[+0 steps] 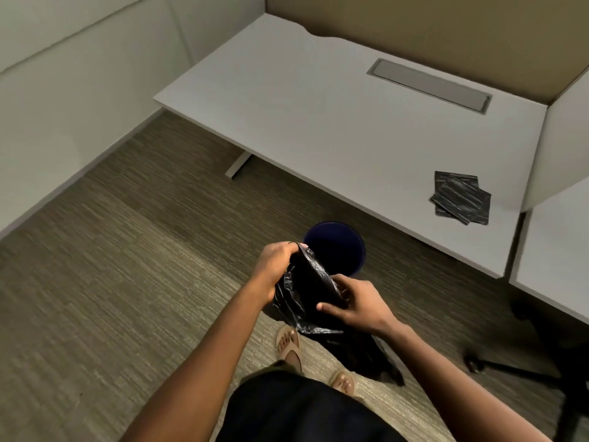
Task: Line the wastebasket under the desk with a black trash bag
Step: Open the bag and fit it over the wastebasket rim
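While both hands grip crinkled glossy bag, round wastebasket seemingly unlined.

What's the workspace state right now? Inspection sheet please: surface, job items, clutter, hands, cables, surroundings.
Surface: white desk, mostly bare, with a closed grey cable hatch.
Job items: dark wastebasket on the carpet at the desk's front edge, unlined; black trash bag held above the floor in front of it.
Clutter: folded spare bags on the desk's right end.
Hands: left hand and right hand both grip the bag.
Cables: nothing seen.
Surroundings: carpet, partition walls, chair base at right.
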A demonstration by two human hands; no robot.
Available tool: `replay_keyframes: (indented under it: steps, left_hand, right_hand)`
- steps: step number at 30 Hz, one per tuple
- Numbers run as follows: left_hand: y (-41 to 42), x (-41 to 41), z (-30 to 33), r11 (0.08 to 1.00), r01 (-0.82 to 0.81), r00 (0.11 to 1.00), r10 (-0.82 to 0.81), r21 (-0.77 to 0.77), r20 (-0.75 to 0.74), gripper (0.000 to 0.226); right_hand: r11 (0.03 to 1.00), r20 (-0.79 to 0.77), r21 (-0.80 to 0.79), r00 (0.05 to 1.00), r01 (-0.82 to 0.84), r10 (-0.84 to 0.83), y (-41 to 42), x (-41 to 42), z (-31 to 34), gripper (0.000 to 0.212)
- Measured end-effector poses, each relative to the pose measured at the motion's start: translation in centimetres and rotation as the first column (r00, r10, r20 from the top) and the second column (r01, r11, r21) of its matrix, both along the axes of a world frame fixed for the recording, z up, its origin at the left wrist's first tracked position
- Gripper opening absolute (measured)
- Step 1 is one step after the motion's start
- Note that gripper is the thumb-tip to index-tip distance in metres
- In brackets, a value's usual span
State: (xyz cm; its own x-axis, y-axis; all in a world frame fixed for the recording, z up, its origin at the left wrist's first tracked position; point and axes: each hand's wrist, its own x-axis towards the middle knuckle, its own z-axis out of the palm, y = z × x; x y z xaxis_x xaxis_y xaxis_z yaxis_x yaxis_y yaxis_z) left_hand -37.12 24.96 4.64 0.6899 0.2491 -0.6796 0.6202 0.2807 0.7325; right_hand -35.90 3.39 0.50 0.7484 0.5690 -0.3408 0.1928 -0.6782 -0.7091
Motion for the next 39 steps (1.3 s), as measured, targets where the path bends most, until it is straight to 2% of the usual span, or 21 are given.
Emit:
replay_keyframes:
  steps: [2,3,4,6,7,9,11,12,14,17,19,21,23,25,26,28,29,31,32,36,39]
  left_hand:
    - [1.9,0.3,-1.1,0.953,0.105,0.988,-0.133,0.283,0.080,0.024]
    - [3.1,0.2,-1.7,0.867,0.204,0.961,-0.266,0.455,0.076,0.034]
    - [4.2,0.2,-2.1,0.734,0.321,0.910,-0.413,0.599,0.019,0.048]
    - [6.1,0.2,-2.9,0.493,0.481,0.801,-0.584,0.725,-0.134,0.069]
    - [6.8,0.1,-3.5,0.433,0.524,0.771,-0.608,0.734,-0.192,0.072]
    - [7.9,-0.2,-4.7,0.288,0.554,0.747,-0.587,0.781,-0.313,0.061]
    - [8.6,-0.4,-5.8,0.111,0.561,0.752,-0.483,0.820,-0.449,0.048]
    - [8.9,-0.6,-6.1,0.083,0.569,0.770,-0.403,0.818,-0.495,0.043]
    - [9.5,-0.7,-6.7,0.158,0.568,0.811,-0.273,0.808,-0.517,0.039]
    - [10.2,-0.7,-7.9,0.435,0.433,0.900,-0.161,0.789,-0.405,0.036]
    - [10.6,-0.4,-8.5,0.606,0.294,0.941,-0.049,0.739,-0.335,0.027]
    - [10.9,-0.2,-9.3,0.688,0.245,0.936,0.016,0.683,-0.352,0.019]
    - [10.9,-0.2,-10.2,0.711,0.275,0.919,0.003,0.647,-0.394,0.018]
    - [10.7,-0.2,-11.3,0.743,0.295,0.913,-0.033,0.601,-0.407,0.016]
    - [10.4,-0.3,-11.8,0.800,0.272,0.923,-0.060,0.535,-0.380,0.015]
    - [9.6,-0.3,-12.2,0.946,0.191,0.958,-0.121,0.263,-0.260,0.022]
    - [9.1,0.0,-12.1,0.983,0.165,0.971,-0.147,0.083,-0.190,0.029]
    - [8.4,0.9,-11.8,0.982,0.120,0.988,-0.133,-0.149,-0.077,0.045]
    - [8.1,1.5,-12.1,0.980,0.090,0.993,-0.102,-0.177,-0.059,0.048]
    - [7.1,3.8,-12.8,0.994,-0.066,0.988,0.053,-0.082,-0.144,0.038]
    - [6.7,6.1,-13.1,0.974,-0.221,0.969,0.212,-0.059,-0.130,0.030]
  right_hand:
    - [0.998,0.059,-0.021,0.996,0.061,-0.060,0.5,1.1,-0.7,0.019]
    - [0.995,0.036,-0.010,0.994,0.101,-0.101,0.5,1.9,-0.7,0.007]
    - [0.989,0.014,-0.002,0.989,0.149,-0.149,0.6,2.6,-0.5,0.011]
    - [0.968,-0.018,0.044,0.969,0.248,-0.247,0.8,4.3,0.1,0.020]
    - [0.950,-0.028,0.081,0.954,0.300,-0.299,1.0,5.2,0.4,0.022]
    - [0.914,-0.042,0.142,0.925,0.381,-0.379,1.7,6.8,1.1,0.025]
    - [0.885,-0.045,0.192,0.904,0.425,-0.424,2.1,7.9,1.9,0.026]
    - [0.875,-0.019,0.213,0.897,0.435,-0.441,2.2,8.2,2.4,0.026]
    - [0.859,0.095,0.258,0.873,0.442,-0.478,2.6,8.2,3.1,0.026]
    - [0.884,0.292,0.228,0.838,0.408,-0.462,2.5,7.2,2.1,0.025]
    - [0.882,0.335,0.148,0.816,0.448,-0.471,1.9,6.2,0.4,0.021]
    - [0.845,0.337,0.078,0.784,0.529,-0.522,1.1,4.9,-1.1,0.019]
    - [0.814,0.342,0.042,0.758,0.579,-0.556,0.5,3.4,-2.4,0.019]
    - [0.784,0.273,-0.004,0.755,0.621,-0.596,0.2,2.2,-3.4,0.018]
    - [0.750,0.180,-0.044,0.744,0.660,-0.643,0.0,1.9,-4.0,0.015]
    - [0.637,-0.041,-0.131,0.638,0.760,-0.769,-0.3,1.8,-5.0,0.016]
    - [0.584,-0.111,-0.137,0.574,0.800,-0.812,-0.5,2.0,-5.6,0.022]
    - [0.526,-0.186,-0.054,0.509,0.848,-0.840,-0.7,2.8,-6.1,0.027]
    - [0.505,-0.215,-0.005,0.492,0.863,-0.844,-0.6,3.4,-6.1,0.025]
    - [0.379,-0.367,0.046,0.368,0.924,-0.854,-0.6,5.9,-6.1,0.020]
    - [0.354,-0.401,0.132,0.376,0.926,-0.835,-1.3,8.1,-5.9,0.017]
